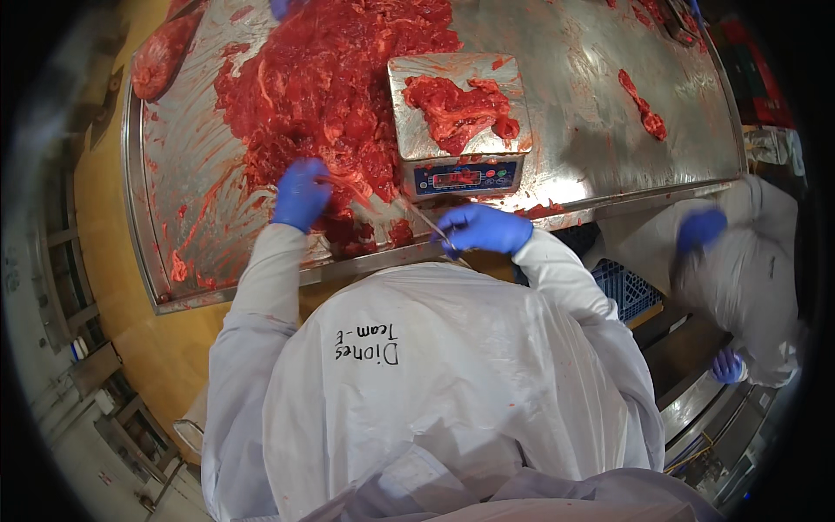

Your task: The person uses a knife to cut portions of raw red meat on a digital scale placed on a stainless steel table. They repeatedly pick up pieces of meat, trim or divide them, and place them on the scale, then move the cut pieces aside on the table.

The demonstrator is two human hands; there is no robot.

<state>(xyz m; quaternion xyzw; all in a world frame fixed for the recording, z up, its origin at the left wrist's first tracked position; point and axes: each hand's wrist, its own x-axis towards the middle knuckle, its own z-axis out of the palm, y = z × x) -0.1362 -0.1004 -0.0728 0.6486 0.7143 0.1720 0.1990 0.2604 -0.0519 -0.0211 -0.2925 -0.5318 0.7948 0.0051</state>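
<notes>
My blue-gloved left hand (300,193) is closed on a strip of red meat (344,187) at the lower edge of a large heap of cut meat (313,87) on the steel table. My blue-gloved right hand (483,230) grips a knife (422,217) by its handle at the table's near edge, its blade pointing up and left toward that strip, somewhat blurred. Just beyond my right hand is a steel scale (463,165) with a lump of meat (457,113) on its top.
The steel table (583,148) also bears a large meat piece (161,54) at far left and a small strip (642,104) at right. A co-worker in white (739,278) with blue gloves is close on my right. A blue crate (624,287) stands below the table. Another blue glove shows at the top.
</notes>
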